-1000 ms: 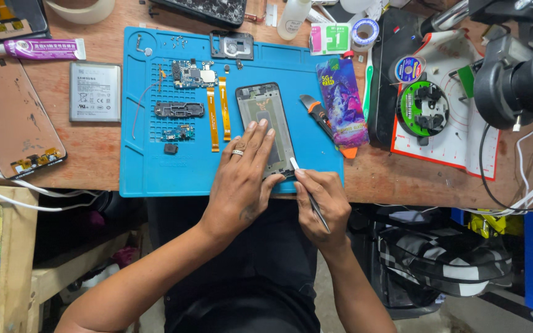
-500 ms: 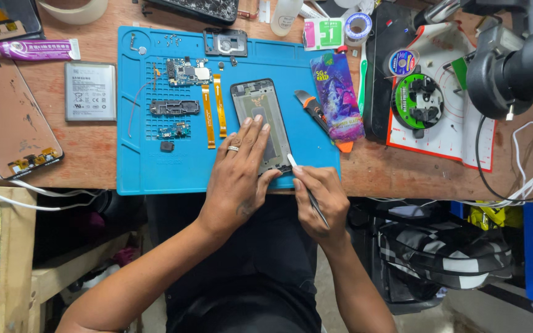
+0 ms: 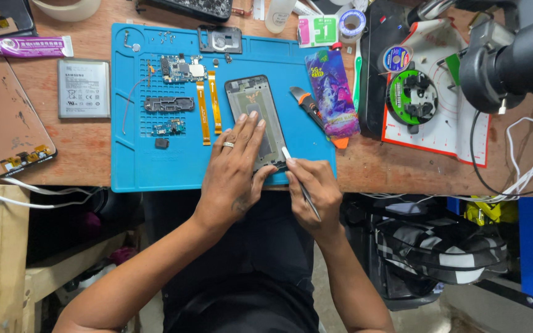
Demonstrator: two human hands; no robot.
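Note:
An opened phone frame [image 3: 251,105] lies on the blue repair mat [image 3: 131,166]. My left hand [image 3: 237,169], a ring on one finger, lies flat over the frame's lower half and holds it down. My right hand [image 3: 311,194] grips a thin metal pry tool [image 3: 297,179] like a pen, its tip at the frame's lower right corner. Beside the frame on the mat lie two orange flex cables [image 3: 208,111], a circuit board [image 3: 181,69], a black speaker module [image 3: 168,103] and small parts.
A phone battery [image 3: 83,88], a detached screen [image 3: 4,117] and a glue tube [image 3: 26,46] lie left of the mat. A utility knife [image 3: 313,114], a purple pouch [image 3: 334,92], a wire spool [image 3: 413,95] and a black microscope [image 3: 513,55] are at the right. White cables [image 3: 525,172] hang off the edge.
The view has drifted slightly; both hands stay on the phone frame's lower end, with the tool tip at the same corner.

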